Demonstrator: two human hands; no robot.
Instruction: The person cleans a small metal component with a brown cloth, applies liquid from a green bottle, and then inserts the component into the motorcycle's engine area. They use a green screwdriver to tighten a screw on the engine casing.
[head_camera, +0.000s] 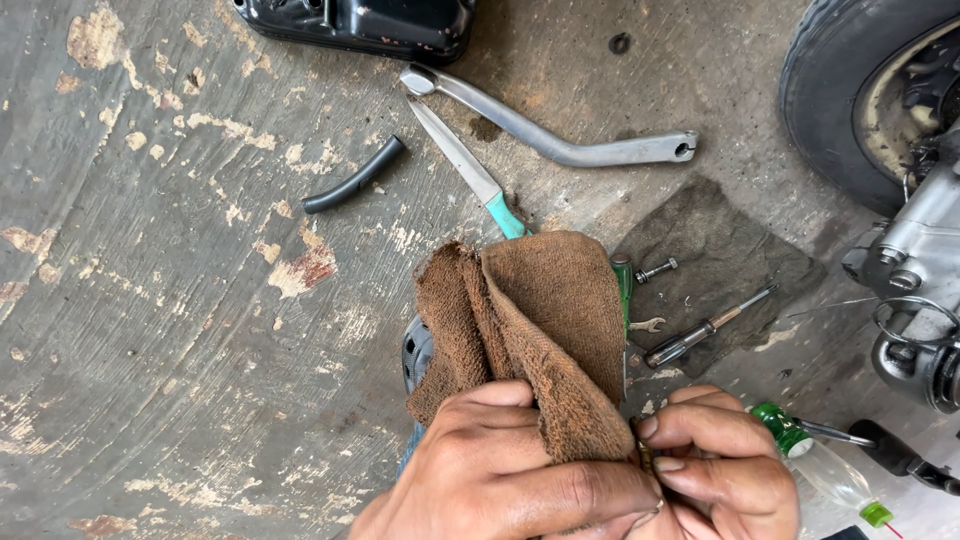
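A brown, dirty rag hangs up from both hands at the bottom middle of the view. My left hand is closed around the rag's lower part. My right hand pinches the rag's edge and a small dark part, mostly hidden between the fingertips. Just behind the rag on the concrete floor lies a knife with a teal handle and a bent metal lever.
A dark cloth on the floor carries a bolt, a screwdriver and a small wrench. A short black hose lies left. A black pan sits at top, a tyre and engine parts at right, a green-capped bottle beside my right hand.
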